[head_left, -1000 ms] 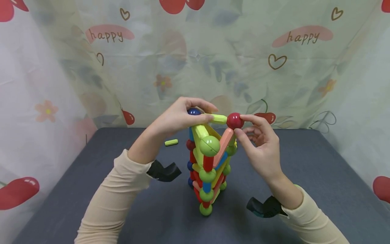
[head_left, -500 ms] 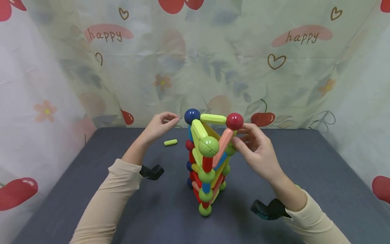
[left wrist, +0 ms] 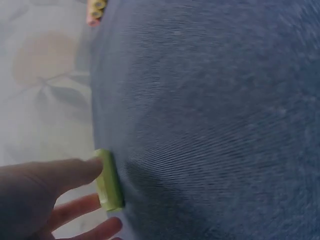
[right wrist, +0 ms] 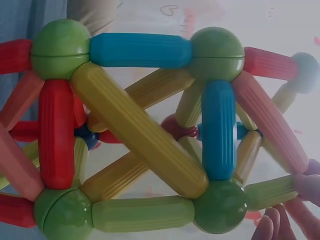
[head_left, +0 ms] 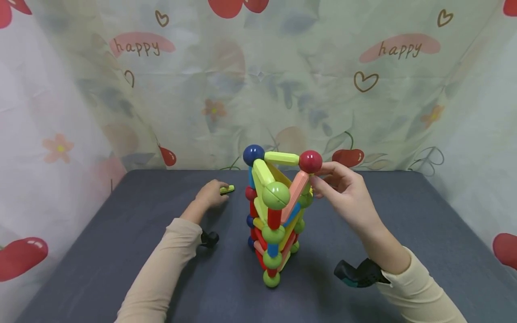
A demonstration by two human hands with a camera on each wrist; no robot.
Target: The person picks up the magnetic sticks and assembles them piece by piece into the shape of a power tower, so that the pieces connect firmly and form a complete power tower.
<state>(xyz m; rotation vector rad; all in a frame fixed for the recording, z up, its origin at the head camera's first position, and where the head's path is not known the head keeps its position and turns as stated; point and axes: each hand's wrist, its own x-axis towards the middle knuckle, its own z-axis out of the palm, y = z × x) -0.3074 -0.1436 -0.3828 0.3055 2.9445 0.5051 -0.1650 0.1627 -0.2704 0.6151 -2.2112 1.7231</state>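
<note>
A tower of magnetic sticks and balls [head_left: 272, 235] stands upright on the dark table. A yellow-green stick [head_left: 281, 158] joins its blue ball [head_left: 253, 154] to the red ball [head_left: 310, 161] at the top. Just under that red ball, my right hand [head_left: 347, 190] pinches an upright green stick [right wrist: 272, 192] of the tower between thumb and fingers. Left of the tower, my left hand [head_left: 208, 196] is down at a loose yellow-green stick [head_left: 227, 189]. Thumb and a finger pinch this stick [left wrist: 110, 180] from opposite sides; it lies on the table.
The dark table [head_left: 161, 260] ends at a printed cloth backdrop [head_left: 258, 85]. At the top of the left wrist view, several pink and yellow sticks [left wrist: 95, 11] appear by the table's far edge. A black wrist device [head_left: 359, 272] hangs below my right wrist.
My left hand has left the tower's top, moved left and lowered onto the loose stick. My right hand has slid from the red ball down to the green stick beneath it.
</note>
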